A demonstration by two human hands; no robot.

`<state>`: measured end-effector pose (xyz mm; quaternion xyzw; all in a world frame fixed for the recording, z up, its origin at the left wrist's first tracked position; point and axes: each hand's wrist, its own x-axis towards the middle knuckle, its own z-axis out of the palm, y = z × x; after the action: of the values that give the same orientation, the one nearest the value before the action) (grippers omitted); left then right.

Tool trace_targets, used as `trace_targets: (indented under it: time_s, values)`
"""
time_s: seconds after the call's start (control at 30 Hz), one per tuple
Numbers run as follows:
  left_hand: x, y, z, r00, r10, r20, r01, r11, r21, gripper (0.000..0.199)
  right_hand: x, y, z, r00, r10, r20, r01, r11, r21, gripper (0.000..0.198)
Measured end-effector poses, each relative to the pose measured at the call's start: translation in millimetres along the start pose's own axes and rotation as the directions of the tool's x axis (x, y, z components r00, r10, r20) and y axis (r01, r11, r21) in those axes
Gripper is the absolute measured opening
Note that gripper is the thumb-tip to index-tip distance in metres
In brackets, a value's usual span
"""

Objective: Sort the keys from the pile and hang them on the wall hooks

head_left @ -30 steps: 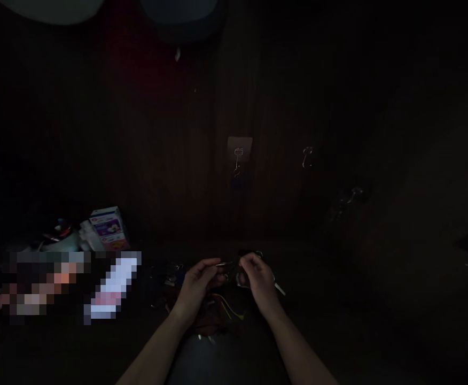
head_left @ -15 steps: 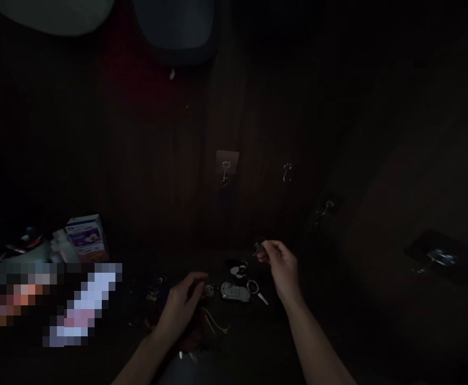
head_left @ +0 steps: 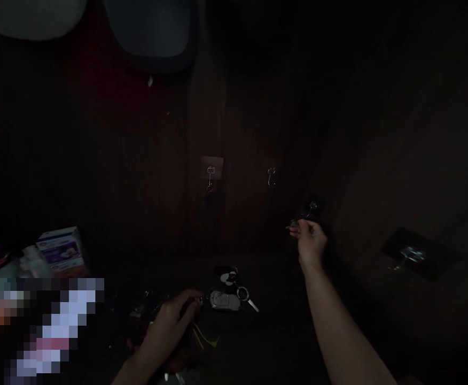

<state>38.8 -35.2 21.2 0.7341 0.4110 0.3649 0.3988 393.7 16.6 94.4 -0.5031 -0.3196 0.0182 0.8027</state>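
My right hand (head_left: 312, 243) is raised in front of the dark wall, thumb and fingers pinched on a small metal object (head_left: 293, 225), too dim to name exactly. Just above those fingers is a metal hook (head_left: 312, 206). Low on the left, my left hand (head_left: 172, 320) has thumb and forefinger closed around a small shiny metal piece (head_left: 199, 301). Right of it lies a grey key fob (head_left: 225, 300), with a key (head_left: 252, 305) on a ring beside it. A black-and-white round charm (head_left: 228, 278) lies behind the fob.
Further hooks are on the wall: one on a pale pad (head_left: 211, 170), a bare one (head_left: 271, 176), and one at the right (head_left: 412, 254). Caps (head_left: 149, 32) hang above. A purple-and-white box (head_left: 61, 251) stands at left; yellow cords (head_left: 205, 338) lie near my left hand.
My right hand has moved right and up with the metal object, to just below the hook. My left hand's fingers have come onto the small metal piece. The view has shifted slightly.
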Motion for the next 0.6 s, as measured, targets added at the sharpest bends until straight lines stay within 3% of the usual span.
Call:
trace_targets:
  time_s: [0.33, 0.6]
  values:
    - [0.7, -5.1, 0.1, 0.997, -0.002, 0.078, -0.011, 0.986, 0.166, 0.025, 10.6, 3.3, 9.2, 0.989, 0.051, -0.139, -0.053, 0.999, -0.005, 0.038]
    - [-0.3, -3.1, 0.1, 0.996, -0.001, 0.084, -0.017, 0.978, 0.21, 0.025, 7.8, -0.8, 14.2, 0.974, 0.093, -0.205, -0.124, 0.982, -0.144, 0.022]
